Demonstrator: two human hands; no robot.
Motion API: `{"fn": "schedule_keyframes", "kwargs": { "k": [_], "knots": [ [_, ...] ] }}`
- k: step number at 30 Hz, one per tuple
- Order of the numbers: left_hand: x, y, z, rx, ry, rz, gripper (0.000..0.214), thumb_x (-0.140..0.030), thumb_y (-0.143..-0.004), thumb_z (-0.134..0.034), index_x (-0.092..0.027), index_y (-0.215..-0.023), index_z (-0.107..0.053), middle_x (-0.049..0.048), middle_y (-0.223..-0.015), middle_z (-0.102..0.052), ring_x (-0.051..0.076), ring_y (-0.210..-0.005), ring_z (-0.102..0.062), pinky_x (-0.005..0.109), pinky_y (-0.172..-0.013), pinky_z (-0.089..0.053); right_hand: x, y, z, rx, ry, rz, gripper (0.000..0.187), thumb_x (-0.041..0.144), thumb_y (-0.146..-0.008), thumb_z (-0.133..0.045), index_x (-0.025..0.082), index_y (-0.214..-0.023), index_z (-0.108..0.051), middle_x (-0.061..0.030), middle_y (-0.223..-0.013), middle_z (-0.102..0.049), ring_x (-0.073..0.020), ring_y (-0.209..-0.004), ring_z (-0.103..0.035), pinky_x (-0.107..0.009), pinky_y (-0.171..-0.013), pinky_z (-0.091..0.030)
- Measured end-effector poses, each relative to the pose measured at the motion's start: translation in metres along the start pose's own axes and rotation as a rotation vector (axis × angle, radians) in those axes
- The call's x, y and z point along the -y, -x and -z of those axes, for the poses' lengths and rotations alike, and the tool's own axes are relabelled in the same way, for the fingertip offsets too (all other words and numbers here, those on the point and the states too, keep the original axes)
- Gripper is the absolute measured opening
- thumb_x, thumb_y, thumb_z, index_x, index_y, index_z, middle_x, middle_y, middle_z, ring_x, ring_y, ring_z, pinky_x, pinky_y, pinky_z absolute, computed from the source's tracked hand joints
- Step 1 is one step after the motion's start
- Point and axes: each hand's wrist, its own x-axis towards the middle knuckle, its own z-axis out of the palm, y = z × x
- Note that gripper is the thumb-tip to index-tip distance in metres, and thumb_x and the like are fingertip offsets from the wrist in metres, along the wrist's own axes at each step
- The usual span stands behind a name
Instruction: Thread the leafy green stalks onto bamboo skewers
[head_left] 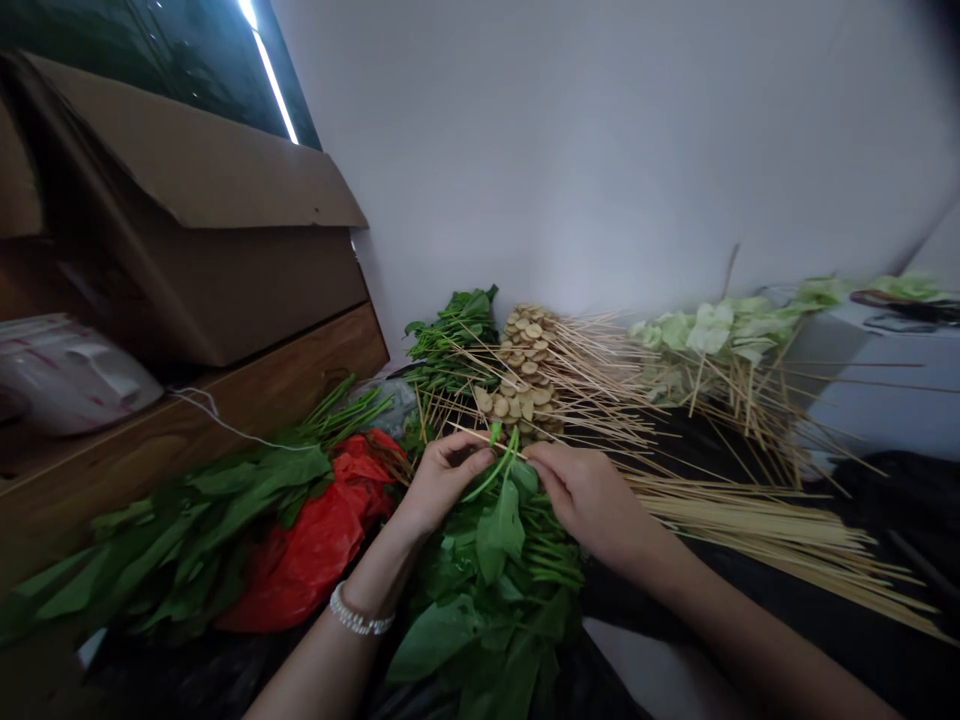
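A thin bamboo skewer [471, 432] runs between my two hands, with the stems of a leafy green [501, 525] crossing it. My left hand [444, 485] is closed in a pinch at the stems, by the skewer's left part. My right hand [581, 490] pinches the skewer's right part between thumb and fingers. The green's leaves hang down below the skewer. Beneath both hands lies a pile of leafy greens [551, 565], stems and leaves together. Exactly where my left fingertips touch is partly hidden.
Skewered round slices [525, 350] and skewered greens [454, 345] lie by the wall. Pale cabbage pieces [712, 328] on skewers stand at right, above loose bamboo skewers [780, 530]. At left are a red plastic bag [315, 540], more greens [217, 510] and a cardboard box [247, 285].
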Motion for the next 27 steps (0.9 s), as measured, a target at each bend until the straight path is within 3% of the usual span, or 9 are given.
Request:
{"fn": "schedule_keyframes", "kwargs": {
  "k": [2, 5, 10, 17, 24, 27],
  "knots": [
    [-0.002, 0.001, -0.001, 0.070, -0.047, -0.010, 0.031, -0.039, -0.071, -0.080, -0.020, -0.096, -0.077, 0.0066, -0.098, -0.075, 0.021, -0.090, -0.067, 0.033, -0.086, -0.051, 0.000, 0.000, 0.001, -0.009, 0.007, 0.001, 0.028, 0.021, -0.098, -0.040, 0.021, -0.088, -0.066, -0.0051, -0.080, -0.071, -0.0171, -0.073, -0.065, -0.025, -0.068, -0.044],
    [-0.005, 0.003, -0.001, 0.150, -0.116, 0.010, 0.025, -0.036, -0.072, -0.079, -0.018, -0.090, -0.077, 0.0072, -0.098, -0.075, 0.022, -0.091, -0.067, 0.032, -0.084, -0.052, -0.002, 0.000, 0.002, -0.016, 0.026, 0.011, 0.028, 0.020, -0.098, -0.040, 0.020, -0.091, -0.066, -0.0052, -0.080, -0.071, -0.0173, -0.074, -0.066, -0.026, -0.070, -0.045],
    [-0.006, 0.002, 0.004, 0.180, -0.114, 0.052, 0.028, -0.033, -0.069, -0.082, -0.019, -0.093, -0.078, 0.0066, -0.098, -0.075, 0.021, -0.086, -0.068, 0.029, -0.079, -0.052, -0.006, 0.000, 0.007, -0.050, 0.078, 0.000, 0.027, 0.019, -0.098, -0.040, 0.020, -0.097, -0.067, -0.0070, -0.088, -0.073, -0.0191, -0.081, -0.067, -0.028, -0.075, -0.047],
    [0.001, -0.001, 0.007, 0.005, -0.029, 0.102, 0.034, -0.050, -0.070, -0.078, -0.020, -0.086, -0.080, 0.0051, -0.079, -0.075, 0.017, -0.070, -0.065, 0.026, -0.066, -0.051, -0.011, -0.001, 0.018, -0.156, 0.167, -0.010, 0.026, 0.018, -0.097, -0.042, 0.019, -0.098, -0.068, -0.0090, -0.100, -0.074, -0.0224, -0.087, -0.069, -0.031, -0.078, -0.048],
    [0.006, -0.007, 0.008, -0.222, 0.147, 0.099, 0.031, -0.045, -0.069, -0.081, -0.017, -0.078, -0.070, 0.0028, -0.083, -0.073, 0.012, -0.070, -0.063, 0.020, -0.065, -0.049, -0.016, 0.000, 0.027, -0.265, 0.286, -0.022, 0.024, 0.017, -0.095, -0.044, 0.018, -0.102, -0.067, -0.0085, -0.099, -0.074, -0.0239, -0.085, -0.070, -0.031, -0.076, -0.047],
    [0.003, -0.009, 0.009, -0.244, 0.296, 0.142, 0.033, -0.040, -0.069, -0.080, -0.018, -0.089, -0.065, 0.0010, -0.080, -0.072, 0.011, -0.063, -0.061, 0.020, -0.059, -0.048, -0.019, -0.001, 0.032, -0.291, 0.261, -0.023, 0.023, 0.019, -0.096, -0.044, 0.018, -0.099, -0.067, -0.0081, -0.096, -0.074, -0.0233, -0.082, -0.070, -0.031, -0.074, -0.047]
  ]
}}
